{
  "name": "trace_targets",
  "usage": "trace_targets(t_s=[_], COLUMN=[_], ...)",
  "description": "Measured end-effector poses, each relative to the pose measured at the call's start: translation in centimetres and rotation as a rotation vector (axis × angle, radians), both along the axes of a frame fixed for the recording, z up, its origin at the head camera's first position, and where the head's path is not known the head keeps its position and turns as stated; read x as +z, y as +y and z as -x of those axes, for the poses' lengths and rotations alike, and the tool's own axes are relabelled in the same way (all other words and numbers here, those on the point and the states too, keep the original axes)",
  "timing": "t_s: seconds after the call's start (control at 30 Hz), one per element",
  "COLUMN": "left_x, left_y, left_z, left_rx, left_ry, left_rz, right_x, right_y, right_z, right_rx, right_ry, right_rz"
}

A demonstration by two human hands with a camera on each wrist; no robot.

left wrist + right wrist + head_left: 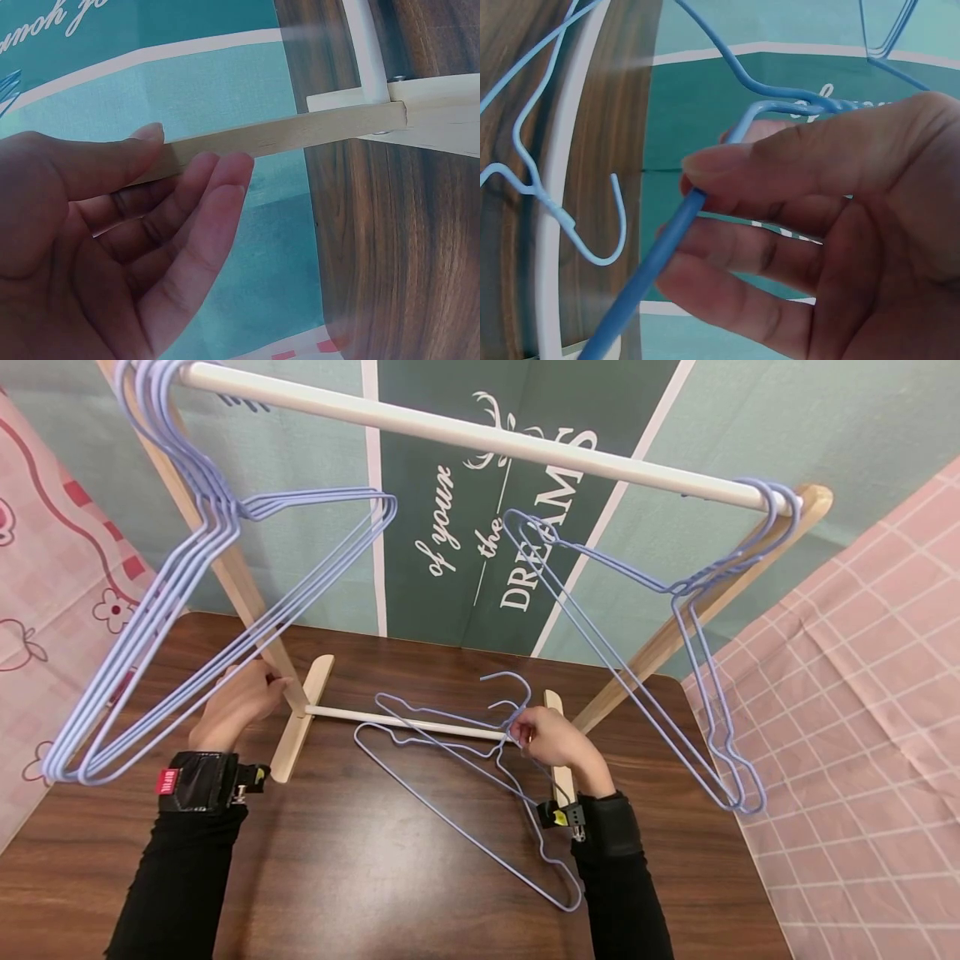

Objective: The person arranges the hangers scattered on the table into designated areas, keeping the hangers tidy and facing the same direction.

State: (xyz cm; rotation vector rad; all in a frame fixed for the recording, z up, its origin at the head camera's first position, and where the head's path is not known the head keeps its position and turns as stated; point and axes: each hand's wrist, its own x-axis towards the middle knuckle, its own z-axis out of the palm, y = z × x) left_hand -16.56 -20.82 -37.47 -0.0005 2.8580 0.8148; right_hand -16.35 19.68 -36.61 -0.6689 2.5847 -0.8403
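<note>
- Head view: the right hand (553, 743) pinches the neck of a pale blue wire hanger (480, 793), whose body lies flat on the dark brown wooden table (390, 877) and crosses the white lower crossbar (405, 720) of the wooden clothes rack. A second blue wire hanger (438, 714) lies just beside it, touching the crossbar. The left hand (238, 702) rests against the slanted light wooden leg (247, 602) of the rack, near its flat foot (300, 718). The white top rail (480, 435) carries a bunch of blue hangers (187, 610) at its left end and another bunch (675, 635) at its right end.
- Left wrist view: the left hand (112, 247) has its fingers nearly straight, thumb and fingertips touching the wooden leg (300, 135) without curling round it.
- Right wrist view: the right hand (817, 232) has thumb and fingers closed together on the blue wire (667, 240) of the hanger; the hook of the second hanger (592, 240) lies over the table, near the fingertips but apart from them.
</note>
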Motion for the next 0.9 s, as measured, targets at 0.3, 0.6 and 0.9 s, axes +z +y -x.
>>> trace_targets(t_s=[0.3, 0.6, 0.9], left_x=[0.1, -0.1, 0.0], left_y=[0.0, 0.0, 0.1], left_z=[-0.1, -0.1, 0.0], left_rx=[0.002, 0.014, 0.004], left_ry=[-0.013, 0.0, -0.023], left_rz=[-0.009, -0.003, -0.001], right_x=[1.0, 2.6, 4.6], right_y=[0.0, 0.0, 0.0], right_z=[-0.3, -0.8, -1.5], right_rx=[0.01, -0.02, -0.044], right_ry=[0.042, 0.086, 0.143], right_rz=[-0.019, -0.056, -0.074])
